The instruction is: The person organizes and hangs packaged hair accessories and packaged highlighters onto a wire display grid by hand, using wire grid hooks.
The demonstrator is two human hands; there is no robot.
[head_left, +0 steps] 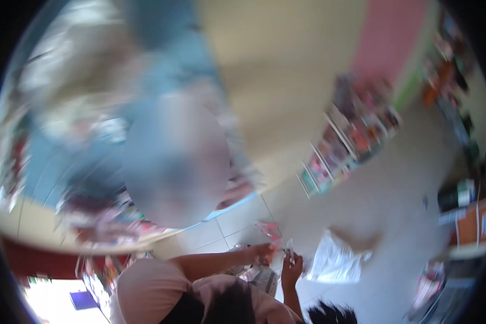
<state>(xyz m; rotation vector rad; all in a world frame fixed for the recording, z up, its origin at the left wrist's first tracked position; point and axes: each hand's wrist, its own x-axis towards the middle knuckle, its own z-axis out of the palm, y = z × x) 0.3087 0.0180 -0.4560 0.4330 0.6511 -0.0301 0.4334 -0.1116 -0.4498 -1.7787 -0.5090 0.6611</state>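
Observation:
My left hand [263,252] reaches in from the left with its fingers closed; what they hold, if anything, is too small and blurred to make out. Just to its right, my right hand [291,265] is raised, its fingers closed on a small whitish, see-through piece [290,247]. Close beyond the hands shows a pink item [268,230], smeared by motion. Below my left hand is a grey packet [265,278] with printed lettering, partly hidden by my arm and pale pink shirt.
A white plastic bag [336,260] lies on the tiled floor to the right. A rack [335,146] of colourful goods stands by the wall. Boxes [472,224] are stacked at the far right. Blurred goods [100,221] fill the left. Dark hair [332,313] shows at the bottom edge.

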